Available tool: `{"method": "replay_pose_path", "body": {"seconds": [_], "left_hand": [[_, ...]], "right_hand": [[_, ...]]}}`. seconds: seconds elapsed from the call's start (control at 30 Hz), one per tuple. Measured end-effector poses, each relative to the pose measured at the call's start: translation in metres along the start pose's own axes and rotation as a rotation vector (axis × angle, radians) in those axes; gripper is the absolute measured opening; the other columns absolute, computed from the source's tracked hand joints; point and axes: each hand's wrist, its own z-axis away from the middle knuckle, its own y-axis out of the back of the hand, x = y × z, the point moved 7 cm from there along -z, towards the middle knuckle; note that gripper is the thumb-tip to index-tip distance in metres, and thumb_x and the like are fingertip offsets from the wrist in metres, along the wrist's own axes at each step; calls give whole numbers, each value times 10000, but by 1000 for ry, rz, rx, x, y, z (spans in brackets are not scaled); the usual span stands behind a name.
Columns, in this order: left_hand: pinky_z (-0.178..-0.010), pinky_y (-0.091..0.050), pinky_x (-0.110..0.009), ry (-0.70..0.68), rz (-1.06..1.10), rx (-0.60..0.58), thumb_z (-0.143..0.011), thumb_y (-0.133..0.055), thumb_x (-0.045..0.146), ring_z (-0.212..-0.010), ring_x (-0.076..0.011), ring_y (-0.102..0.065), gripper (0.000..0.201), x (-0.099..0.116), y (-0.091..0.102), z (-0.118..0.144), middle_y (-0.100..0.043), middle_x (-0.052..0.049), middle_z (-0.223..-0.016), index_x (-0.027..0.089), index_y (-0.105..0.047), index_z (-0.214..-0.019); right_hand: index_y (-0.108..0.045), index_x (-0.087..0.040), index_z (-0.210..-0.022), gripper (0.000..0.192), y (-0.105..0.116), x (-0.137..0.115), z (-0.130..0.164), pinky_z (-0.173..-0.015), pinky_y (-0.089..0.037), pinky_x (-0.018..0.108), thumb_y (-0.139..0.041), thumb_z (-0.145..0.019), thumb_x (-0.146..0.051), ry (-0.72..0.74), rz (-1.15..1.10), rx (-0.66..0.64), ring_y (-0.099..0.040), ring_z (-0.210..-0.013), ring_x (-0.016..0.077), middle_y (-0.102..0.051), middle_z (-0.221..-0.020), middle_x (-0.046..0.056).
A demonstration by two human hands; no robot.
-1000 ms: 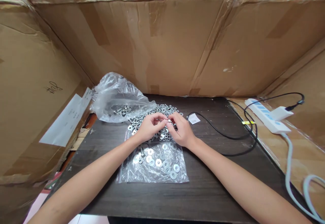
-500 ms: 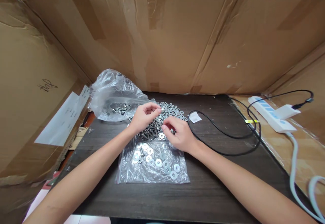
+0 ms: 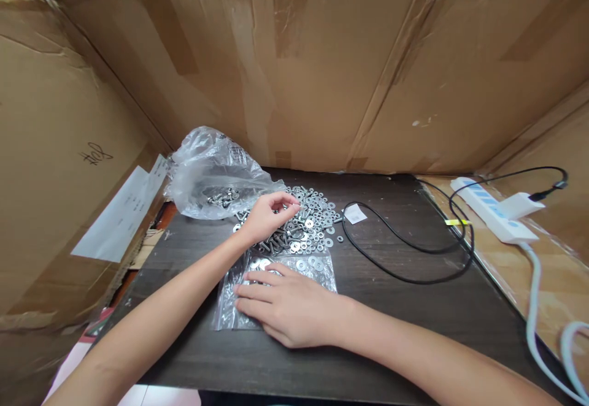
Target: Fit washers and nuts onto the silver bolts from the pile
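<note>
Washers [image 3: 313,234] could scatter: your left hand [image 3: 267,216] pinches one at 12 o'clock; your right hand [image 3: 285,308], fingers flat, pins the slippery bag [image 3: 322,271].

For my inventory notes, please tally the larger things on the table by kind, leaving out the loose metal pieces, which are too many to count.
Plastic bags: 2, a crumpled bag and a flat bag under the right hand
Black cable: 1
White power strip: 1
Small paper slip: 1
Heap of metal pieces by the left hand: 1
Total: 6
</note>
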Motion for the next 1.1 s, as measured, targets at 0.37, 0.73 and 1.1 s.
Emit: {"method": "replay_pose_path", "body": {"seconds": [0.37,0.73,1.1], "left_hand": [[-580,-410,-224,-12,-14,18,-826,-671,381,-618,-109,-522,243,-3,3,-2,-688,-37,-820,143,-692,-876],[-628,-457,-226,-34,5,59,-819,-687,388,-678,-124,-593,250,1,13,-5,-695,-41,-838,147,-689,-884],[-530,-407,-207,-141,-284,95,-836,-676,368,-539,-82,-491,205,27,44,-7,-642,4,-711,171,-697,-888]], "right_hand": [[-582,-115,-1248,386,-7,10,5,-1138,-282,446,-419,-997,-360,-57,91,-42,-470,-1288,264,-579,-1381,118],[-471,-104,-1402,507,1,35,13,-1182,-224,531,-378,-1009,-409,-255,123,-37,-365,-1410,296,-461,-1500,150],[-368,-129,-1486,566,2,41,16,-1172,-258,523,-387,-1004,-426,-305,75,-46,-333,-1437,298,-384,-1553,141]]}}
